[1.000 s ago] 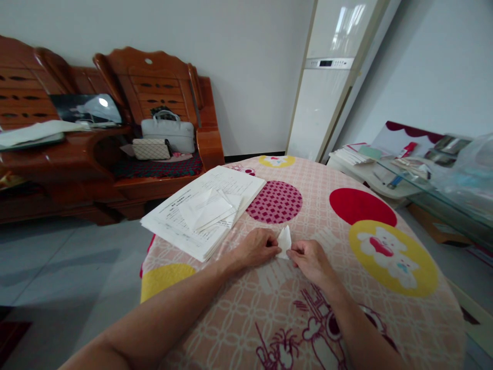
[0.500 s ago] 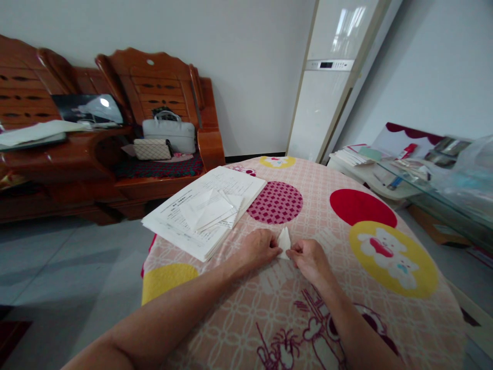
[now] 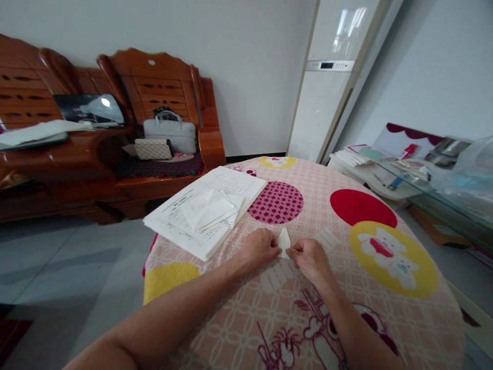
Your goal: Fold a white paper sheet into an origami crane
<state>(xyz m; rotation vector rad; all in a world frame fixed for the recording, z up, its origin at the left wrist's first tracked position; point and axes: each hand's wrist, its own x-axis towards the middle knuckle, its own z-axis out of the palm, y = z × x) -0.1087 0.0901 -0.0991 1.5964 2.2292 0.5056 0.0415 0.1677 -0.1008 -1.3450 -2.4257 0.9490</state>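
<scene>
A small piece of folded white paper [image 3: 284, 241] with a pointed top lies between my two hands on the patterned tablecloth [image 3: 246, 318]. My left hand [image 3: 261, 244] pinches its left edge, fingers curled inward. On the other side my right hand [image 3: 309, 256] grips the lower right edge between thumb and fingertips. The fingers cover parts of both edges. Beyond my left hand sits a stack of printed sheets [image 3: 173, 226], with several loose folded white papers [image 3: 215, 208] on top.
A wooden chair [image 3: 154, 72] holding a grey handbag [image 3: 173, 134] and a quilted pouch [image 3: 153, 149] stands at the back left. At the right, a glass-topped side table [image 3: 435, 192] carries papers and a plastic bag [image 3: 475, 167]. A tall white cabinet-like unit [image 3: 319, 108] stands behind.
Both hands keep hold of the folded paper in nearly the same place. The whole view has shifted very slightly; nothing else visibly differs.
</scene>
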